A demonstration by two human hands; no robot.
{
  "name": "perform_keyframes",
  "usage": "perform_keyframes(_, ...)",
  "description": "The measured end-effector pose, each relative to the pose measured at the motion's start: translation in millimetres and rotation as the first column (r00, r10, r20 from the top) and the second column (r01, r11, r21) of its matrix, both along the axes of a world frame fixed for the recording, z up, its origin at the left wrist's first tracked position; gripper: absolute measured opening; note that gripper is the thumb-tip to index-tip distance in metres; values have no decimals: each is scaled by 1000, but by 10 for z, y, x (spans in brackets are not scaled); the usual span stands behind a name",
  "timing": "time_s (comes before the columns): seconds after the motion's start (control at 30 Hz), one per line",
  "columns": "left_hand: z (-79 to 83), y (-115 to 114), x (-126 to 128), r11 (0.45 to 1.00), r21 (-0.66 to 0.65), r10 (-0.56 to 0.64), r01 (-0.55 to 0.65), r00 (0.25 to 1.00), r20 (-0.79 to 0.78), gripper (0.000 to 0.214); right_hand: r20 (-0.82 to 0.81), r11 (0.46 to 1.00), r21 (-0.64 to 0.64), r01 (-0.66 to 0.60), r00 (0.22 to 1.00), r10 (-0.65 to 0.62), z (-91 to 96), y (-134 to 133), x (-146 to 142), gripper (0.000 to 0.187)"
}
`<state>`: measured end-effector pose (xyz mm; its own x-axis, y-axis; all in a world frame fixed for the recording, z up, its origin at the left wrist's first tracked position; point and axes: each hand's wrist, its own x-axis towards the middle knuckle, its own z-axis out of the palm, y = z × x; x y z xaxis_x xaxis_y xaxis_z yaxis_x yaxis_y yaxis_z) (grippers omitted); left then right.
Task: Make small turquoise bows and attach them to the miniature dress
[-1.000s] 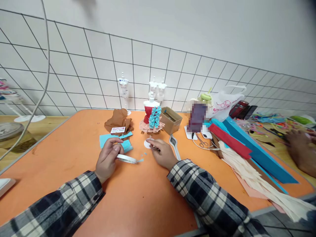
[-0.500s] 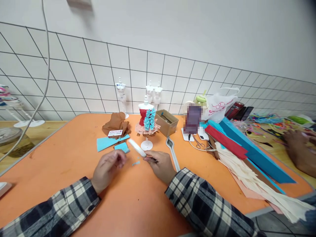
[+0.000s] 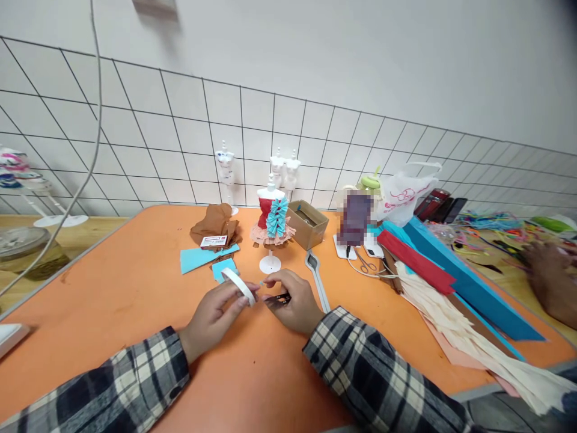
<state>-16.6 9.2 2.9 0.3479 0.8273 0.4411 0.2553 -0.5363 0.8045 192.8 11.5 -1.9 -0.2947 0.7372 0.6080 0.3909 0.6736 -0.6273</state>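
Observation:
My left hand [image 3: 216,313] grips a roll of white tape [image 3: 238,286] between thumb and fingers, and the ring is tilted. Close beside it, my right hand [image 3: 295,300] is closed around a small black tool [image 3: 280,299], perhaps snips; its exact kind is unclear. A tiny light-blue scrap [image 3: 261,282] shows near the right fingertips. Just beyond both hands stands a small dress form [image 3: 270,193] in a red bodice, with blue ruffles [image 3: 276,219] down the front and a pink ruffled skirt [image 3: 259,234]. Blue crepe paper pieces [image 3: 198,260] lie past my left hand.
Brown crumpled paper [image 3: 216,221] and a cardboard box [image 3: 309,225] flank the dress form. Tweezers [image 3: 318,281] lie right of my hand. Scissors [image 3: 367,263], red crepe paper [image 3: 415,261] and cream strips [image 3: 442,319] are farther right. Another person's hand [image 3: 547,270] is at the right edge.
The white tape roll has passed from my right hand into my left, which has moved right and up to it. The black tool stays in my right hand.

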Motion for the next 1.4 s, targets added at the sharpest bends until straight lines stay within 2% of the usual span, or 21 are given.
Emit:
perform_keyframes(0.1,23,33,-23,980,176,-56,97,973,-226,21,-46,1000,7,-27,999,27,1,-15,-21,25)
perform_keyframes(0.2,27,30,1,955,258,-43,143,933,-358,19,-106,998,-11,-70,992,68,2,-27,-58,19)
perform_keyframes(0.3,22,13,33,934,308,-10,183,873,-488,17,-151,995,-96,-22,988,7,6,-32,-82,19)
perform_keyframes(0.47,57,35,44,908,372,84,195,784,-615,18,-217,964,-266,-7,975,-53,-8,-5,-97,17)
perform_keyframes(0.53,76,61,34,887,399,92,231,760,-643,19,-216,928,-371,-9,973,-77,-16,13,-92,18)
perform_keyframes(0.6,84,83,22,871,409,71,273,753,-654,20,-182,905,-424,-17,981,-67,-16,26,-74,17)
perform_keyframes(0.67,77,98,14,863,409,52,297,753,-656,20,-116,917,-399,-7,992,-43,-2,28,-47,12)
perform_keyframes(0.8,45,140,-7,845,438,97,307,717,-691,18,71,969,-242,46,997,-30,43,6,2,7)
perform_keyframes(0.9,35,203,-58,846,483,174,224,742,-648,17,129,974,-216,70,991,-42,57,-10,5,9)
perform_keyframes(1.0,47,237,-115,901,416,165,120,794,-585,18,14,950,-313,-1,1000,6,45,-16,-17,10)
perform_keyframes(1.07,56,213,-120,942,309,76,128,819,-568,20,-95,923,-379,-65,995,31,35,-17,-32,11)
perform_keyframes(1.17,54,122,-64,980,166,-10,110,858,-513,20,-207,915,-397,-63,978,-22,25,-22,-47,11)
perform_keyframes(1.27,32,37,14,995,80,-18,61,890,-456,19,-252,931,-362,-50,967,-46,20,-38,-62,17)
perform_keyframes(1.4,3,8,46,995,85,0,48,870,-493,17,-206,931,-362,-44,978,-34,18,-61,-79,15)
